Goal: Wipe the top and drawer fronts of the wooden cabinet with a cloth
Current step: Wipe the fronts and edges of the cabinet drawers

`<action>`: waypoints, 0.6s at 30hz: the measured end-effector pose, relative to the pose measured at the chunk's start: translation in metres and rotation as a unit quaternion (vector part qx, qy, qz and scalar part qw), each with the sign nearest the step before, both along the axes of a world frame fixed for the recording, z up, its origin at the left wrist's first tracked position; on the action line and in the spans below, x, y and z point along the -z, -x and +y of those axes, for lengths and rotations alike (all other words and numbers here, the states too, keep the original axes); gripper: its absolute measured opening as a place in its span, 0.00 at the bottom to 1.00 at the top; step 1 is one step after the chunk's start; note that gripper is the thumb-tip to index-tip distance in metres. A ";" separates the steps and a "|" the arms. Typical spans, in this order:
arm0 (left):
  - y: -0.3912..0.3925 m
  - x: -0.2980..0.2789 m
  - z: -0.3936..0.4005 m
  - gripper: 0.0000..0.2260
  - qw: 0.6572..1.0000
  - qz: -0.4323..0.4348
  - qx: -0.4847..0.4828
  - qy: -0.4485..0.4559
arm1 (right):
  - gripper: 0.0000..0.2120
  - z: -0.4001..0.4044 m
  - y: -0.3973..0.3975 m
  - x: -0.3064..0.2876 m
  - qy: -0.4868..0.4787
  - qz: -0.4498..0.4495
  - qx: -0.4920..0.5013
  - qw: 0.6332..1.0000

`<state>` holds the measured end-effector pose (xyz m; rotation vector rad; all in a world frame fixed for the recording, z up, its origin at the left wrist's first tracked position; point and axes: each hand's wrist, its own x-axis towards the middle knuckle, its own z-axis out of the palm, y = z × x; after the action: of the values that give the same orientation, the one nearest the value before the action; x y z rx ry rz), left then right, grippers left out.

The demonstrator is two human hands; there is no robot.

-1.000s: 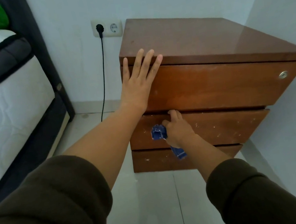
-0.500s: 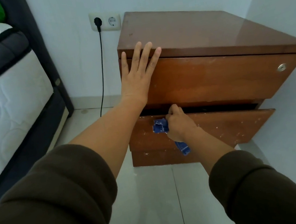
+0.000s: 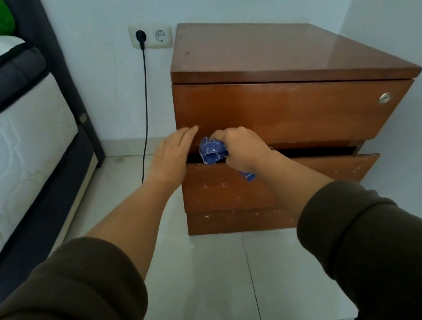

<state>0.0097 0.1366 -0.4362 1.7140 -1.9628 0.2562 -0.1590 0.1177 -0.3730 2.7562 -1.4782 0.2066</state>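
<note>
The brown wooden cabinet (image 3: 271, 52) stands in the room's corner. Its top drawer front (image 3: 291, 106) carries a round metal lock at the right. The second drawer (image 3: 313, 170) is pulled out a little, with a dark gap above it. My right hand (image 3: 243, 147) grips a crumpled blue cloth (image 3: 213, 153) at the lower left edge of the top drawer front. One end of the cloth hangs below my wrist. My left hand (image 3: 174, 154) lies with straight fingers against the cabinet's left front corner, just left of the cloth.
A bed with a white mattress (image 3: 10, 148) and dark frame stands at the left. On the wall, a double socket (image 3: 150, 36) has a black cable (image 3: 144, 109) running down to the tiled floor (image 3: 220, 279). White walls close in behind and right of the cabinet.
My left hand has dropped from the top edge of the cabinet to the bottom left of the top drawer. The second drawer has slid out. My right hand rose with the cloth.
</note>
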 end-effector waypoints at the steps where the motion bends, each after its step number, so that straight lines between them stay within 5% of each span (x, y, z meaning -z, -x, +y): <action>1: 0.000 0.008 0.005 0.35 0.996 0.055 -0.025 -0.058 | 0.18 0.001 -0.008 0.003 0.009 0.001 -0.009 1.000; 4: -0.001 0.021 0.011 0.36 0.966 0.171 -0.068 -0.181 | 0.16 0.003 -0.030 0.016 0.014 0.009 -0.025 1.000; 9: -0.007 0.023 0.012 0.34 0.943 0.259 -0.072 -0.196 | 0.14 0.000 -0.062 0.032 -0.025 0.045 -0.026 0.998; 14: -0.011 0.031 0.009 0.35 0.948 0.252 -0.060 -0.184 | 0.17 -0.003 -0.065 0.039 -0.059 0.063 -0.007 0.996; 18: -0.001 0.028 0.009 0.21 0.968 0.185 -0.058 -0.159 | 0.20 -0.004 -0.048 0.037 -0.048 0.064 0.013 0.997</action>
<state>0.0102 0.1451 -0.4645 1.9135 -1.6948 -0.3358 -0.1106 0.1135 -0.4102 2.7616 -1.5291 -0.0418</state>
